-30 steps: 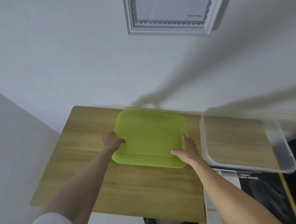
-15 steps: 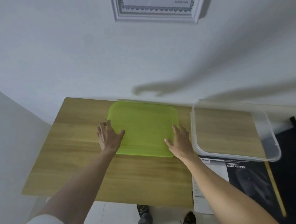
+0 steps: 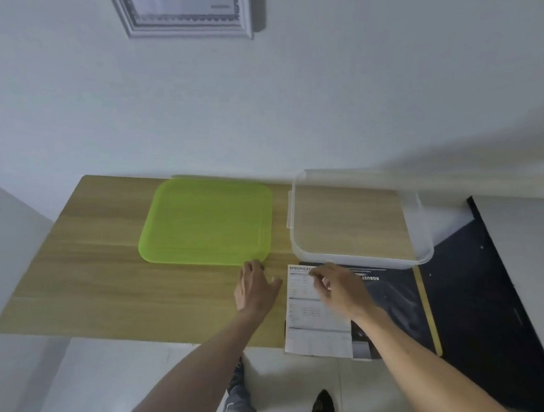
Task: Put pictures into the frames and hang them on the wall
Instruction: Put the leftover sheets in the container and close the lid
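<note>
Two hands (image 3: 297, 289) left one green lid (image 3: 205, 221).

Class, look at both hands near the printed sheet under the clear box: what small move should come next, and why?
Probably the right hand should pinch the printed sheet and slide it out toward the person. The sheet lies partly under the clear box, the fingers hover curled just above it, and the left hand rests open on the table beside the green lid.

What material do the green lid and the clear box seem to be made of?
Green lid: likely plastic, translucent with a soft sheen; the wood grain shows faintly through it. Clear box: likely plastic, transparent with slightly cloudy walls; the tabletop is visible through its bottom, and it has moulded clips on the rim.
</note>
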The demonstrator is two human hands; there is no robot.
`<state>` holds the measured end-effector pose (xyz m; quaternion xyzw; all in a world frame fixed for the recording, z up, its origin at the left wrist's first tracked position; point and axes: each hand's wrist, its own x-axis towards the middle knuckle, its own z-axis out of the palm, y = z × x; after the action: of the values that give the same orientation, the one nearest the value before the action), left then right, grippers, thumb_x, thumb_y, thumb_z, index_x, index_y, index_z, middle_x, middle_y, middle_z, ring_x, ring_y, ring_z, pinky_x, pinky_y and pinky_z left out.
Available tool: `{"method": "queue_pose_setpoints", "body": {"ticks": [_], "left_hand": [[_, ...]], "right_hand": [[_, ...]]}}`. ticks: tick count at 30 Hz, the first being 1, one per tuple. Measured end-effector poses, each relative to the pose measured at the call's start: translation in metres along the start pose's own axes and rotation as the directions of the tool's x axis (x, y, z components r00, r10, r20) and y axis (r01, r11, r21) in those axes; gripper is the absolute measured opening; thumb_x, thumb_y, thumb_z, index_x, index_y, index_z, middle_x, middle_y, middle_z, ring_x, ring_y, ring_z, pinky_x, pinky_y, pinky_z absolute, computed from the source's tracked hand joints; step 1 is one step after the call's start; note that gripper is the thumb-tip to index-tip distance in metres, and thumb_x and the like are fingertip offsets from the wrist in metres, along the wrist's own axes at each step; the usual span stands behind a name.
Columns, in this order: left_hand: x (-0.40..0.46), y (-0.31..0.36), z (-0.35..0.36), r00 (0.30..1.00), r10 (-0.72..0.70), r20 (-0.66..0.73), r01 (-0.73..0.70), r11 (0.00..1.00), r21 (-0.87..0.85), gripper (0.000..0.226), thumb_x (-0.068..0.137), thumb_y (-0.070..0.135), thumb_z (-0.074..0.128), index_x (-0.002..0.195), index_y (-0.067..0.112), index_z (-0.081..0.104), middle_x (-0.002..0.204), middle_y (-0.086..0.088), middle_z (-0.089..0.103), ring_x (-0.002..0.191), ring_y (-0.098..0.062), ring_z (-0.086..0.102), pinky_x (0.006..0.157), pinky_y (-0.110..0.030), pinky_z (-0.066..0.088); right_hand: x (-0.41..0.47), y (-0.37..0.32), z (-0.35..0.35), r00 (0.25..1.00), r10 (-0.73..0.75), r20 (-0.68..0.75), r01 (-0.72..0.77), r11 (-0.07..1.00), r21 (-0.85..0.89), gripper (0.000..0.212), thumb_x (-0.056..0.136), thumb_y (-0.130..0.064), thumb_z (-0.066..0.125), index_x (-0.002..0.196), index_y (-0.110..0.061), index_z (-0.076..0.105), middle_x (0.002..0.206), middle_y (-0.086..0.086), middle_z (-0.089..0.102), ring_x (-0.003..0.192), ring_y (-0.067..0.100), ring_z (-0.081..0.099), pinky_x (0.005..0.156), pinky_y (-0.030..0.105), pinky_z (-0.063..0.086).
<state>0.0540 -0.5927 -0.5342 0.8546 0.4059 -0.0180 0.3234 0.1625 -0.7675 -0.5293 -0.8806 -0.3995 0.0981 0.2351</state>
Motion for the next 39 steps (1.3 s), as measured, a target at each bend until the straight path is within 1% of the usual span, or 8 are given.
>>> {"method": "queue_pose_setpoints", "body": {"ticks": [5,11,17,23,27,31,36,39], "left_hand": [[-0.044,0.022,0.045,0.982,-0.173,0.082,0.166,0.983,0.084,0.068,0.075,0.05,0.069,0.123,0.007,0.047,0.123,-0.008,0.044,0.114,-0.027,0.045,0.079,-0.035,0.043],[-0.066,0.038,0.07,0.974,-0.218,0.06,0.205,0.964,0.168,0.08,0.072,0.049,0.075,0.127,0.002,0.042,0.129,-0.012,0.04,0.122,-0.031,0.039,0.096,-0.039,0.042],[-0.069,0.051,0.075,0.951,-0.302,0.066,0.295,0.951,0.096,0.071,0.074,0.028,0.075,0.129,0.0,0.041,0.132,-0.016,0.041,0.124,-0.033,0.039,0.098,-0.039,0.04],[-0.063,0.043,0.072,0.914,-0.385,0.127,0.394,0.917,-0.057,0.076,0.065,0.026,0.086,0.126,0.004,0.045,0.131,-0.016,0.045,0.125,-0.034,0.042,0.101,-0.04,0.039],[-0.069,0.046,0.072,0.939,-0.328,0.101,0.331,0.943,-0.016,0.062,0.071,0.023,0.081,0.119,0.007,0.045,0.126,-0.014,0.044,0.12,-0.034,0.045,0.099,-0.041,0.042],[-0.077,0.05,0.073,0.963,-0.254,0.088,0.257,0.966,-0.029,0.049,0.077,0.017,0.073,0.112,0.007,0.04,0.114,-0.011,0.056,0.106,-0.034,0.057,0.077,-0.039,0.045],[-0.085,0.046,0.064,0.969,-0.216,0.122,0.239,0.946,-0.22,0.03,0.082,0.017,0.056,0.11,0.015,0.048,0.098,-0.002,0.061,0.093,-0.028,0.06,0.072,-0.036,0.05],[-0.085,0.034,0.062,0.952,-0.219,0.212,0.285,0.886,-0.366,0.04,0.076,0.008,0.049,0.115,0.018,0.055,0.1,-0.005,0.067,0.089,-0.027,0.066,0.075,-0.042,0.059]], "right_hand": [[-0.073,0.075,-0.027,0.942,0.336,-0.012,-0.334,0.932,-0.139,0.024,0.095,-0.031,0.057,0.116,-0.024,0.066,0.116,-0.004,0.064,0.097,0.013,0.065,0.072,0.03,0.056],[-0.127,0.114,-0.04,0.772,0.636,-0.015,-0.612,0.736,-0.29,0.071,0.09,-0.061,0.052,0.14,-0.011,0.043,0.133,0.013,0.048,0.119,0.029,0.053,0.09,0.038,0.052],[-0.121,0.108,-0.046,0.698,0.714,0.061,-0.681,0.687,-0.252,0.083,0.087,-0.058,0.062,0.146,-0.008,0.031,0.138,0.018,0.039,0.125,0.033,0.045,0.096,0.037,0.047],[-0.115,0.109,-0.055,0.603,0.787,0.126,-0.766,0.616,-0.184,0.092,0.08,-0.053,0.076,0.146,-0.008,0.031,0.138,0.022,0.039,0.125,0.037,0.046,0.097,0.041,0.047],[-0.116,0.113,-0.057,0.578,0.804,0.141,-0.791,0.595,-0.144,0.095,0.075,-0.05,0.081,0.145,-0.009,0.032,0.138,0.022,0.038,0.126,0.037,0.044,0.097,0.043,0.048],[-0.117,0.111,-0.059,0.552,0.821,0.143,-0.82,0.566,-0.087,0.098,0.071,-0.044,0.086,0.146,-0.014,0.03,0.142,0.021,0.032,0.128,0.038,0.04,0.096,0.046,0.048],[-0.122,0.11,-0.064,0.535,0.828,0.166,-0.837,0.547,-0.03,0.098,0.07,-0.042,0.087,0.146,-0.02,0.029,0.143,0.02,0.028,0.13,0.038,0.037,0.099,0.052,0.047],[-0.129,0.111,-0.065,0.509,0.84,0.188,-0.856,0.517,0.003,0.104,0.07,-0.047,0.086,0.15,-0.028,0.023,0.145,0.021,0.021,0.133,0.041,0.033,0.102,0.056,0.045]]}}
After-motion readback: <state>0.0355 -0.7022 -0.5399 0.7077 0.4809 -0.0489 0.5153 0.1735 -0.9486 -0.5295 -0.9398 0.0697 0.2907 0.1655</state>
